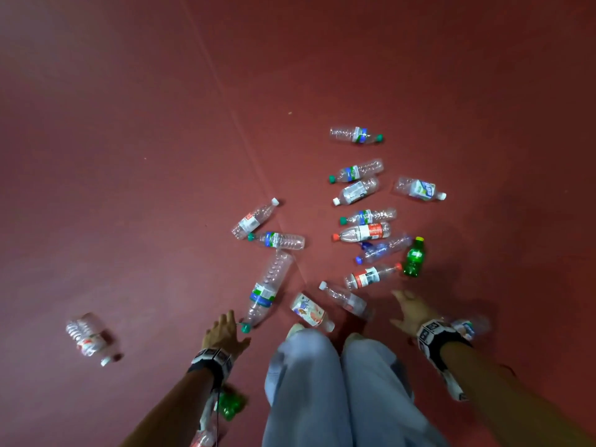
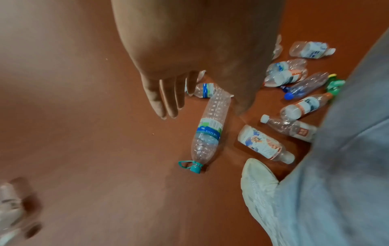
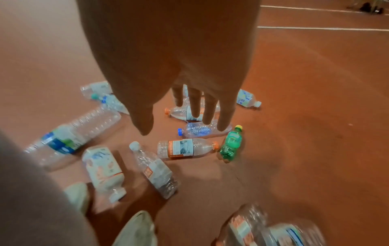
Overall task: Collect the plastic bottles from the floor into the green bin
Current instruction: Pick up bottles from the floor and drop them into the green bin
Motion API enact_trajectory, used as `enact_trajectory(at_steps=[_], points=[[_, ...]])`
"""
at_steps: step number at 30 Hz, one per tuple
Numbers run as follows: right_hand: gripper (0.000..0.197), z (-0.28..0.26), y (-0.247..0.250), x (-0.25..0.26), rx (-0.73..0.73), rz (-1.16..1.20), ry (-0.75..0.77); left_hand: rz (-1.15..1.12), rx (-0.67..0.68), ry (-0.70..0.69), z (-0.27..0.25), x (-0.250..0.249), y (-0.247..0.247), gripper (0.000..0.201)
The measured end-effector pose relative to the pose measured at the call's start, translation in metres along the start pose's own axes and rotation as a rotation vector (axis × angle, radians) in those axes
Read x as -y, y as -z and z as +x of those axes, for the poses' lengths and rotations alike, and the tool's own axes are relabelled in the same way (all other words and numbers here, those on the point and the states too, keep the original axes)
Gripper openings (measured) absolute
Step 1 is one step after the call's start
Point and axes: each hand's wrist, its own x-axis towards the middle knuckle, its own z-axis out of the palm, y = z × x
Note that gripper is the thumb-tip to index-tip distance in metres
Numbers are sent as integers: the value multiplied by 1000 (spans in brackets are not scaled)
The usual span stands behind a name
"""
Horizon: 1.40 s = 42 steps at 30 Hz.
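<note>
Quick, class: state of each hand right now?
Left hand: open, fingers straight, holding nothing.
Right hand: open, fingers spread, holding nothing.

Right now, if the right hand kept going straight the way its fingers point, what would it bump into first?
Probably the orange-capped bottle lying just ahead of the right hand, with the small green bottle beside it. The hand's height above the floor is unclear, so it might pass over.

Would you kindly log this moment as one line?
left hand: open, empty | right hand: open, empty | bottles: scattered on floor | bin: unseen
</note>
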Motion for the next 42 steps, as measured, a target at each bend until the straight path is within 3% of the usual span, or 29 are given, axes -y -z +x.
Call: enact_trajectory(at_steps=[5,9,15,19,24,32,36,42], points=[[87,131,-39,-9,-104,-217,126,-97,-58,16,110,-18,-71,114],[100,203,-59,-9,-162,-366,163,-192,-76,21,169,-28,-102,116],[98,253,-75,-2,-147,-543,164,-335,-5,62,209,-30,-124,67],[92,244,-68,5,-105,-561,144,-343,0,78,195,-25,-121,57],[66,168,-21,18,-161,-405,114,-361,-39,82,119,-2,-83,67],[73,-46,108,51,-255,-36,87,-433,-111,111,-70,10,55,69],[67,-158,172,82,-341,275,84,-492,-137,75,-160,2,132,69],[52,-302,242,142,-556,784,65,-585,-228,-99,-271,-32,246,74]])
